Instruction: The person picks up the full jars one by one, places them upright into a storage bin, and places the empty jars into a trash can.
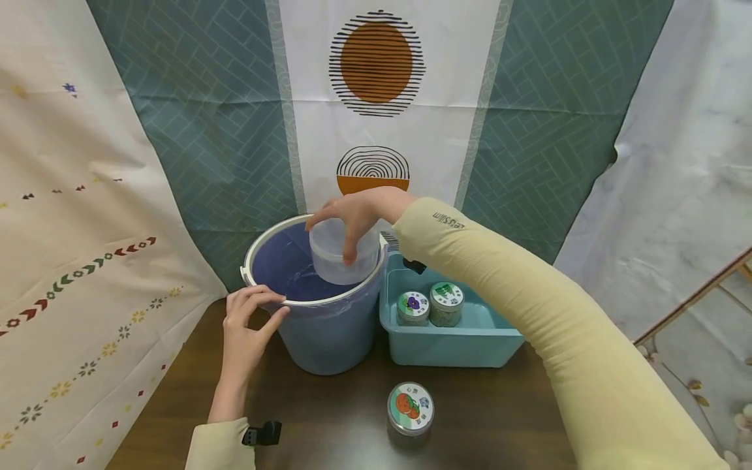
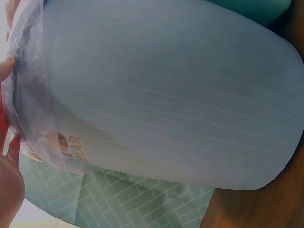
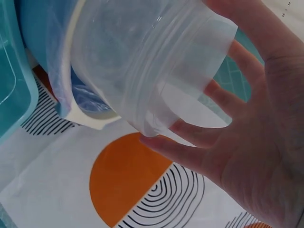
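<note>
My right hand (image 1: pixel 358 215) grips a translucent plastic tub (image 1: pixel 335 258) from above, its fingers spread around the rim. The tub overlaps the mouth of the blue trash bin (image 1: pixel 329 339) in the head view. Close up in the right wrist view, fingertips and thumb hold the tub (image 3: pixel 128 57), and its see-through wall shows nothing inside. My left hand (image 1: pixel 249 323) pinches the bin's white rim (image 1: pixel 317 301) at the front left. A clear liner bag (image 2: pixel 33 90) folds over that rim in the left wrist view.
Right of the bin stands a teal basket (image 1: pixel 449 349) holding a jar with a purple flower lid (image 1: pixel 413 305) and one with a green leaf lid (image 1: pixel 446 297). A jar with an orange fruit lid (image 1: pixel 411 408) sits on the dark wooden table (image 1: pixel 329 418). Patterned cloth hangs behind.
</note>
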`<state>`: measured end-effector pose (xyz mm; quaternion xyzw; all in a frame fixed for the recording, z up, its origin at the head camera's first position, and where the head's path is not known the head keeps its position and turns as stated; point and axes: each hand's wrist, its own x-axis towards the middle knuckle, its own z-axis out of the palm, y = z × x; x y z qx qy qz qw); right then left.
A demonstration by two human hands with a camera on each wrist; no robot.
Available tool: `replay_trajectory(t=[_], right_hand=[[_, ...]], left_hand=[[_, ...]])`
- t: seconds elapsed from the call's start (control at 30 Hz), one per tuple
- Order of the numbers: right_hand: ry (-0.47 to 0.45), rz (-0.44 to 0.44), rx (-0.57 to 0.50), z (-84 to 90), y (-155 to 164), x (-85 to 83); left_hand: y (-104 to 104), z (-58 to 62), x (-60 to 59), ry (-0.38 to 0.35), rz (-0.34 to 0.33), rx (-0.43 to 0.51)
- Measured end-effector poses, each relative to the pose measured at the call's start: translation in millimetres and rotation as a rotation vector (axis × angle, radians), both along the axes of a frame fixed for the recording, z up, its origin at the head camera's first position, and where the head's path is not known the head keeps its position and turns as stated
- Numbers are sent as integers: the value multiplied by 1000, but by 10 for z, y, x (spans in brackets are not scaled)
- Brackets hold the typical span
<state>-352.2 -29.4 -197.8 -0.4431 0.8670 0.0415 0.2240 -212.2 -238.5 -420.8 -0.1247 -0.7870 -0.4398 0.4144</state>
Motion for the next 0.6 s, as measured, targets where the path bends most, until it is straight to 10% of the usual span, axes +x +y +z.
replay_trajectory(t=[0.6], right_hand=[[-7,49,40,-251,-107,-8]], left_hand=[[13,-7,4,37,7,-24]])
